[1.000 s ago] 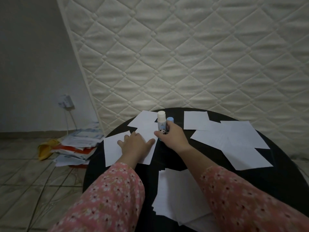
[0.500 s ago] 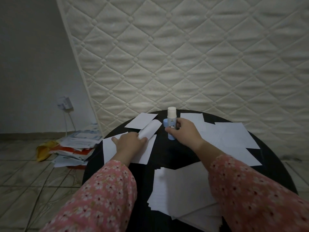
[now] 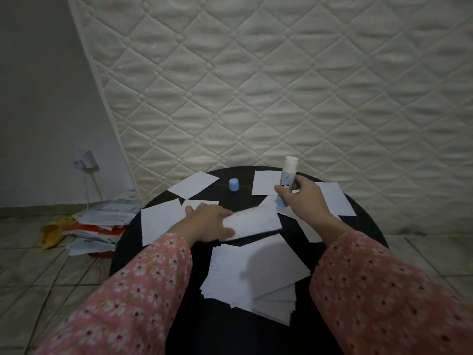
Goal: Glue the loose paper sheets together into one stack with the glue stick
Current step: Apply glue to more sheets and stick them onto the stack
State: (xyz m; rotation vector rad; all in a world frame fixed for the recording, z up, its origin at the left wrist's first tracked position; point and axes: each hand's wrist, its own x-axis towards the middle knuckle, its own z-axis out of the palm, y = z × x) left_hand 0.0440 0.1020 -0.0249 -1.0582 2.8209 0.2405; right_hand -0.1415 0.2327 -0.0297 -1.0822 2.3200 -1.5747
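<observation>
On the round black table (image 3: 368, 226) lie several loose white paper sheets. My right hand (image 3: 302, 198) grips the uncapped glue stick (image 3: 288, 175) upright above the sheets at the back right. Its blue cap (image 3: 234, 185) stands alone near the table's far edge. My left hand (image 3: 210, 222) holds one white sheet (image 3: 256, 221), blurred, lifted over the table's middle. A fanned stack of sheets (image 3: 253, 272) lies at the near side. Another sheet (image 3: 160, 221) sits at the left and one (image 3: 194, 184) at the back left.
A quilted white mattress (image 3: 281, 85) leans upright right behind the table. On the tiled floor at the left lies a pile of papers and a yellow item (image 3: 94, 226). A wall socket with a plugged charger (image 3: 85, 160) is on the left wall.
My right hand lifted the glue stick and moved it right, leaving the cap behind. My left hand picked a sheet off the left side and carried it toward the middle.
</observation>
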